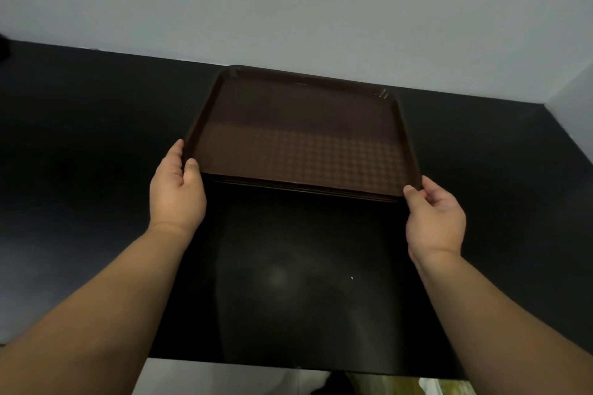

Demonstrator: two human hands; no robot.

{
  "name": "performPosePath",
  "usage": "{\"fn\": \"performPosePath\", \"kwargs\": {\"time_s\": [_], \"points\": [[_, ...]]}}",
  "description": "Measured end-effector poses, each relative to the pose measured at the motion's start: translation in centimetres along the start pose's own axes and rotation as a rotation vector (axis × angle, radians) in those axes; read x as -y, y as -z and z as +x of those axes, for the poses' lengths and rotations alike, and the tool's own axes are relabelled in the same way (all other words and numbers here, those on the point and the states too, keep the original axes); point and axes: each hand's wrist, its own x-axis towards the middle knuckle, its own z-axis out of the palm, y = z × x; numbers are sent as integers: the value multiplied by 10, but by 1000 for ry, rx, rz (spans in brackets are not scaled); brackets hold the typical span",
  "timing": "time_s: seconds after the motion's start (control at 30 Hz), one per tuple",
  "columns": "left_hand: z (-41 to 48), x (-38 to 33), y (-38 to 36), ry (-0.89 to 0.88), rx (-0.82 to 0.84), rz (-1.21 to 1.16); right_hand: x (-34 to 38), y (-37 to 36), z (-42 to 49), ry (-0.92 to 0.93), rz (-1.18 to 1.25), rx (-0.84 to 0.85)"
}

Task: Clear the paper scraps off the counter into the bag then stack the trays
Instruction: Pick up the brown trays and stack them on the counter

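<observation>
A brown plastic tray [301,135] with a textured bottom lies on the black counter [96,144], up against the back wall. Thin edges of other trays show under its near side, so it tops a stack. My left hand [177,189] grips the tray's near left corner, thumb on the rim. My right hand [434,218] grips the near right corner the same way. No paper scraps and no bag are in view, apart from one tiny white speck [352,278] on the counter.
A pale wall [288,9] runs behind the counter and turns forward at the right [574,96]. The counter's front edge [288,366] is near the bottom, with floor below it. A dark object [3,46] sits at the far left edge.
</observation>
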Motion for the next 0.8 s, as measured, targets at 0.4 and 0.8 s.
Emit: {"fn": "performPosePath", "kwargs": {"time_s": [0.4,0.8], "points": [[-6,-3,1,-75,150,279,-3,-6,-2,255,-485,219],[-3,-3,-6,-98,148,382,-2,-12,-2,247,-564,203]]}}
